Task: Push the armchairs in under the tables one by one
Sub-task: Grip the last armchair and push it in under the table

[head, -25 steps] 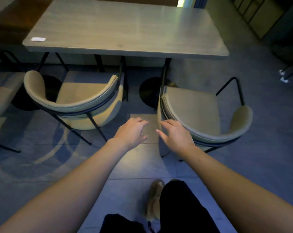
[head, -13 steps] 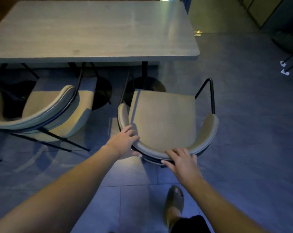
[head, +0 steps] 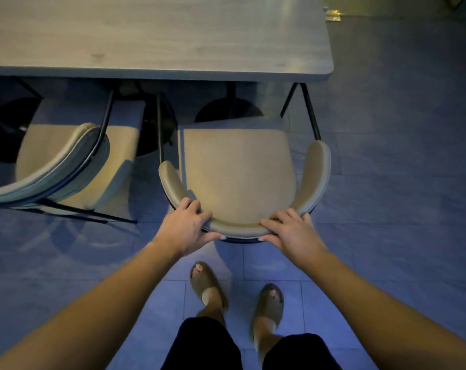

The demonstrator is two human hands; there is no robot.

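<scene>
A beige armchair [head: 237, 172] with a curved padded backrest and thin black legs stands squarely in front of the grey wooden table [head: 157, 38]. Its seat front lies just short of the table's near edge. My left hand [head: 185, 228] grips the left part of the backrest, fingers curled over the top. My right hand [head: 290, 232] grips the right part of the same backrest. A second beige armchair [head: 66, 161] stands to the left, turned at an angle, its seat partly under the table.
A round black table base [head: 228, 113] sits on the floor just beyond the held chair. My feet in tan slippers [head: 209, 287] stand on the tiled floor behind the chair. Open floor lies to the right of the table.
I have stepped behind the right armchair and it has been turned square to the table. Both hands went from hovering, to touching its backrest, to gripping it.
</scene>
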